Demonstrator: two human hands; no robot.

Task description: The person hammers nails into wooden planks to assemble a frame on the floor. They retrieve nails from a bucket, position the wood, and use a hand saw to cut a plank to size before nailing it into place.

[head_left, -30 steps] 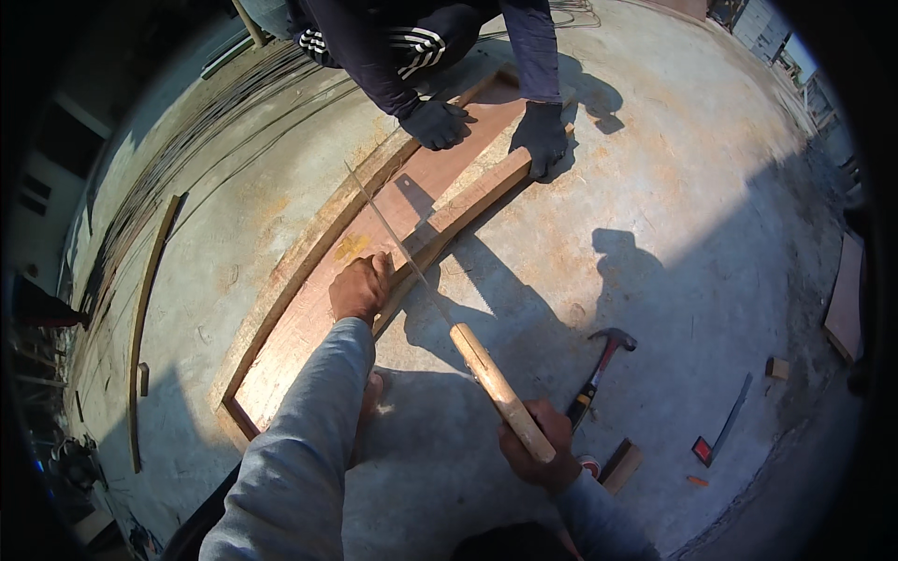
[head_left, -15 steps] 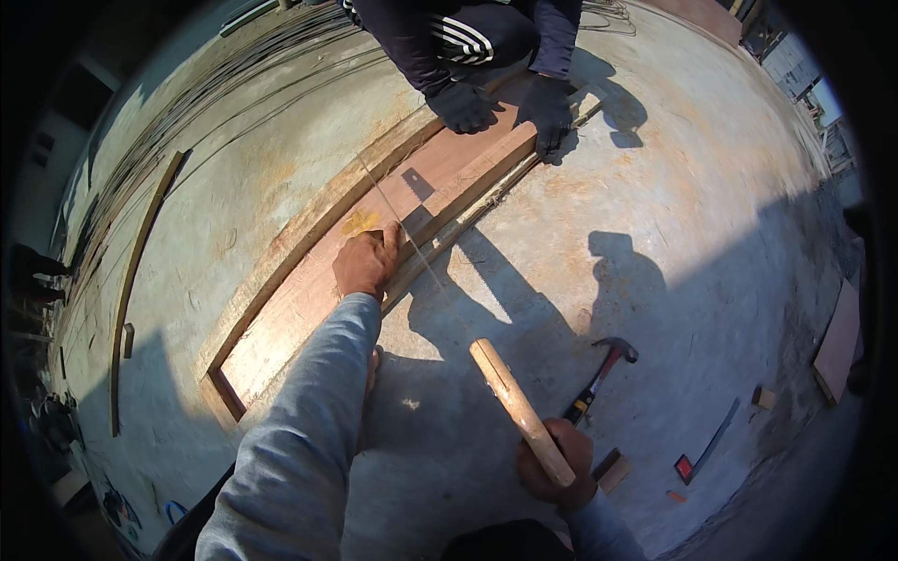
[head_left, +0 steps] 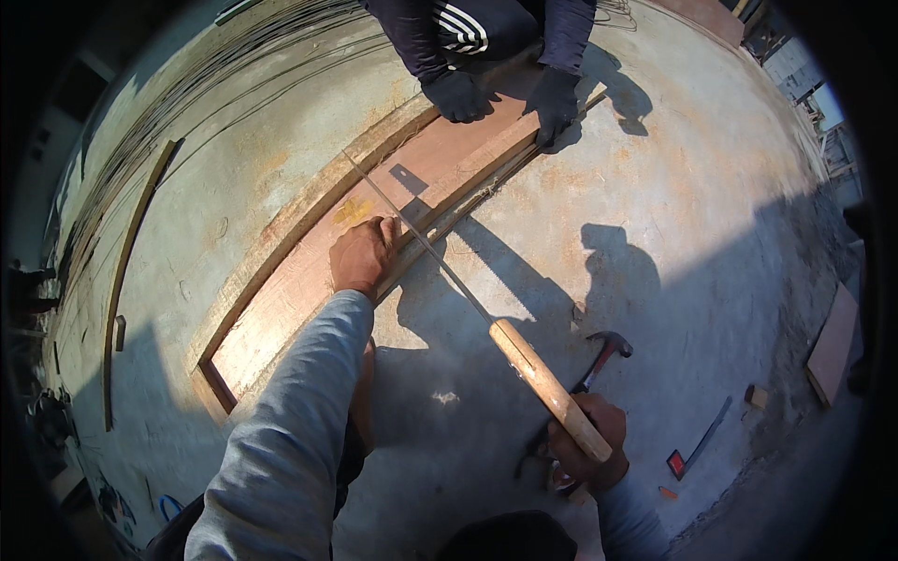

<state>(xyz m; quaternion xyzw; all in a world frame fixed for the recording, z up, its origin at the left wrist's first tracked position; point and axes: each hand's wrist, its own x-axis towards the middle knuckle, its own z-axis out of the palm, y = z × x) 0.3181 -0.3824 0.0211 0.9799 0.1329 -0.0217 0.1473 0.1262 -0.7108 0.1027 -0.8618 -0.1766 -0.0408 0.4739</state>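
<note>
Wooden and pale, the round handle of a thin-bladed pull saw (head_left: 524, 360) sits clenched in the right hand (head_left: 585, 449), fingers wrapped round its end. Its long steel blade runs toward eleven o'clock and crosses the narrow timber strip (head_left: 468, 192) edging a reddish-brown plywood board (head_left: 309, 280) on the concrete floor (head_left: 673, 187). Left hand (head_left: 363, 254) presses palm-down on the board, fingers curled loosely and gripping nothing, just at nine o'clock of the blade. At twelve o'clock, another person's gloved hands (head_left: 505, 93) press on the board's far end.
</note>
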